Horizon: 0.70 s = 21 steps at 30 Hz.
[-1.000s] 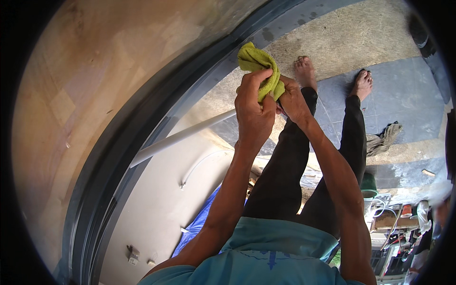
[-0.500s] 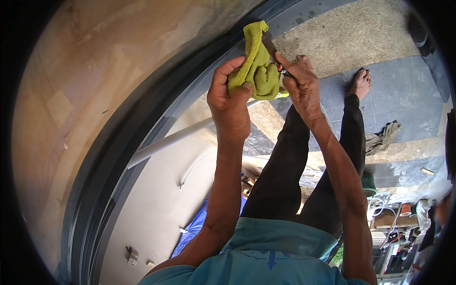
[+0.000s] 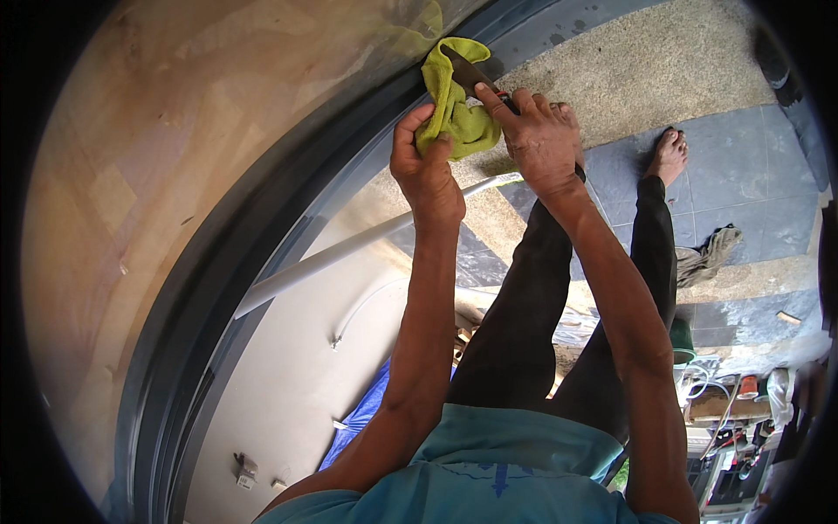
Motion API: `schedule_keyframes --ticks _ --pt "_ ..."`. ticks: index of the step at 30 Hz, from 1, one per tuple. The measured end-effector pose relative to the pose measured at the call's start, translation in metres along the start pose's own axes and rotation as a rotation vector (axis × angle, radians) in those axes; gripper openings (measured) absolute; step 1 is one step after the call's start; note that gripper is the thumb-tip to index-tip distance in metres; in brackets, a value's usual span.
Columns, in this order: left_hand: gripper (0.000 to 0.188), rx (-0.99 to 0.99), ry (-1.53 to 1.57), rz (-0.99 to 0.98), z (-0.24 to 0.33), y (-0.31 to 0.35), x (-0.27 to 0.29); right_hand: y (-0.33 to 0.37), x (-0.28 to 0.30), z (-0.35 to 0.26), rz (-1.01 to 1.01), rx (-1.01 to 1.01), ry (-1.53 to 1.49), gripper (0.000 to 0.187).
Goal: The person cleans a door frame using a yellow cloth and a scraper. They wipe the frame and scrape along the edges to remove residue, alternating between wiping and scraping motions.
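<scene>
My left hand (image 3: 428, 170) grips a yellow-green cloth (image 3: 463, 127), thumb and fingers pinching its near left side. In my right hand (image 3: 543, 144) is a knife-like tool with a broad dark blade (image 3: 464, 72) and a black and red handle. Its blade lies against the upper part of the cloth, the tip under or beside a fold. The index finger stretches along the blade, while the palm hides most of the handle. Both hands are close to the dark frame (image 3: 349, 144) that curves past the glossy brown pane (image 3: 175, 175).
A white pole (image 3: 340, 249) slants below my hands. Grey tiles (image 3: 742, 166) and pebbled strips make up the floor, where a crumpled grey rag (image 3: 709, 255) lies. A blue sheet (image 3: 358, 415) is at lower left. A green bucket (image 3: 681, 341) and clutter stand at right.
Both hands have moved slightly up and toward the frame. The blade has swung over the cloth's upper part, and the right hand has turned with its back more visible.
</scene>
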<state>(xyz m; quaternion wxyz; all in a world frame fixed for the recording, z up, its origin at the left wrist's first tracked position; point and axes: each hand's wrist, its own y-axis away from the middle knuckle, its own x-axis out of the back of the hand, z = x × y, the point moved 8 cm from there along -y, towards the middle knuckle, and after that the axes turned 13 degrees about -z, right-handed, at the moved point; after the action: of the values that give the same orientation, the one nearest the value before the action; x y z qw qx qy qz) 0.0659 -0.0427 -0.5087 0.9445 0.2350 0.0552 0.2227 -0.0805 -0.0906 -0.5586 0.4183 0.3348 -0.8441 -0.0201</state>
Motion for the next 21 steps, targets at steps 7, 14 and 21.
schedule_keyframes --ticks 7,14,21 --pt "0.043 0.051 0.046 0.122 -0.005 0.012 0.009 -0.01 -0.001 0.008 -0.011 0.133 0.081 0.071" --pt "0.047 0.07 0.176 0.04 0.004 0.0 -0.008 -0.017 0.009 0.01 -0.064 0.141 -0.006 0.062" --pt "0.042 -0.032 -0.005 0.079 0.033 0.006 -0.011 -0.015 0.012 0.008 -0.137 0.116 -0.183 0.052"
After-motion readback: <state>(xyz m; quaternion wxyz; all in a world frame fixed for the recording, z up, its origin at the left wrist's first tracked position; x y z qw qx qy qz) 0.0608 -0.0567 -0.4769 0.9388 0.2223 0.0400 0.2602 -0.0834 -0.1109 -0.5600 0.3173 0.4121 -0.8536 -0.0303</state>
